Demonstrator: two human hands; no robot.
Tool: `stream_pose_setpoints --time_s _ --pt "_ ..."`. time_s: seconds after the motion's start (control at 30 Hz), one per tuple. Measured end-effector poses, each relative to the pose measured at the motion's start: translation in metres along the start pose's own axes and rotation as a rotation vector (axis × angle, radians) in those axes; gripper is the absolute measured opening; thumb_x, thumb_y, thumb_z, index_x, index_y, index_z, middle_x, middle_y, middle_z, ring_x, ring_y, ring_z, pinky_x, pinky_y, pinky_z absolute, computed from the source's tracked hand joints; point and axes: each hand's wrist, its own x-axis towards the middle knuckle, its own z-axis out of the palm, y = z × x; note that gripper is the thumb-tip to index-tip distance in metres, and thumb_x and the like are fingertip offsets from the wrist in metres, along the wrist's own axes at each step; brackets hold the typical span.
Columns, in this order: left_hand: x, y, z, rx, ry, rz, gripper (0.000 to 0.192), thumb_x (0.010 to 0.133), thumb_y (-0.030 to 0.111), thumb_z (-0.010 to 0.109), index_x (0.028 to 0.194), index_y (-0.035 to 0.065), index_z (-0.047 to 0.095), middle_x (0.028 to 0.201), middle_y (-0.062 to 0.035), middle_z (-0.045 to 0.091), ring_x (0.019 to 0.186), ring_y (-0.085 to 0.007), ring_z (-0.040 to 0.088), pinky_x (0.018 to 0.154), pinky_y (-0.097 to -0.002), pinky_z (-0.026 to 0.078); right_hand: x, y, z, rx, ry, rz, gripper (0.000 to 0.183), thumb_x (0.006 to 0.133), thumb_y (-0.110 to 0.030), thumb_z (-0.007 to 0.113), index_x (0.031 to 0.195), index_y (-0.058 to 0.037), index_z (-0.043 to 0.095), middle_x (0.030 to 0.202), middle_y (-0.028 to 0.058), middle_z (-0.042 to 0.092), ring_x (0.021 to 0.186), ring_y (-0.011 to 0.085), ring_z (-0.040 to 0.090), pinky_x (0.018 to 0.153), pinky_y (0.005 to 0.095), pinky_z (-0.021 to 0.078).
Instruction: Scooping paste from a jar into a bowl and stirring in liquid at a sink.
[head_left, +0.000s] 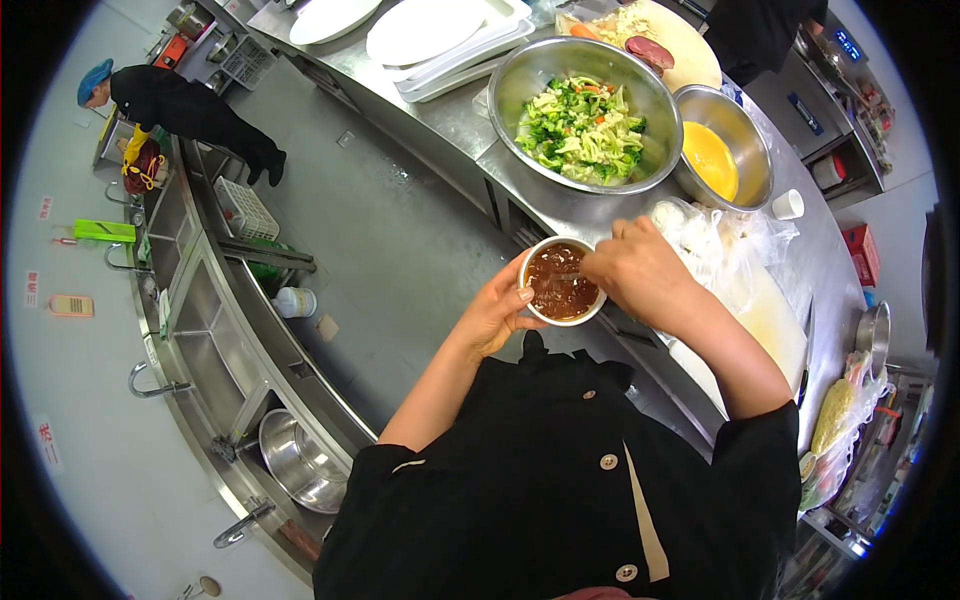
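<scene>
My left hand (496, 306) grips a small white bowl (564, 322) from its left side, with the thumb over the rim. Glossy brown liquid (553, 294) fills much of the bowl, which is held in the air by the counter's edge. From the right, my right hand (637, 262) pinches a thin utensil (567, 276) that dips into the liquid. Its handle is hidden by my fingers, so its kind is unclear. Beyond my hands, a large steel bowl (504, 142) holds chopped broccoli and other vegetables (585, 131). Beside it, a smaller steel bowl (752, 142) contains yellow beaten egg (709, 161).
White trays (442, 45) and a round cutting board (690, 45) with red meat (649, 52) lie farther back. Plastic bags (720, 240), a white cup (787, 204) and a knife (807, 352) are at right. Sinks (217, 330) line the left; a person (195, 112) bends there.
</scene>
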Motion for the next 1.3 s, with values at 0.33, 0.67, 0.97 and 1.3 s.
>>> stream_pose_setpoints --time_s 0.33,0.67,0.97,1.3 --pt "-0.003 0.001 -0.001 0.006 0.030 0.026 0.066 0.084 0.019 0.060 0.138 0.0062 0.025 0.127 -0.0113 0.045 0.103 -0.0221 0.058 0.072 -0.0328 0.058 0.004 0.002 0.008 0.037 -0.058 -0.074 0.002 0.072 -0.014 0.059 0.070 -0.0133 0.060 0.066 0.0016 0.056 0.076 0.0218 0.052 0.072 0.0335 0.0376" --pt "-0.006 0.001 -0.003 0.037 0.073 0.009 0.063 0.084 0.016 0.058 0.138 0.0066 0.026 0.126 -0.0112 0.047 0.102 -0.0211 0.058 0.072 -0.0316 0.058 0.003 -0.002 -0.001 -0.016 -0.002 -0.158 0.003 0.068 -0.013 0.059 0.070 -0.0133 0.058 0.066 -0.0005 0.052 0.079 0.0194 0.049 0.073 0.0307 0.0371" --pt "-0.003 0.010 -0.011 0.046 0.034 -0.033 0.063 0.085 0.017 0.058 0.138 0.0054 0.026 0.123 -0.0107 0.049 0.100 -0.0186 0.059 0.068 -0.0276 0.059 0.014 0.016 -0.003 -0.290 -0.001 -0.185 0.003 0.070 -0.014 0.056 0.073 -0.0124 0.057 0.068 0.0003 0.051 0.083 0.0189 0.049 0.081 0.0325 0.0372" --pt "0.003 -0.010 -0.030 0.057 0.097 -0.014 0.061 0.085 0.017 0.057 0.138 0.0078 0.028 0.128 -0.0114 0.046 0.107 -0.0231 0.055 0.068 -0.0320 0.056 -0.002 -0.006 0.028 -0.063 0.019 0.023 0.005 0.061 -0.015 0.060 0.064 -0.0114 0.059 0.065 0.0024 0.060 0.068 0.0232 0.053 0.071 0.0368 0.0384"
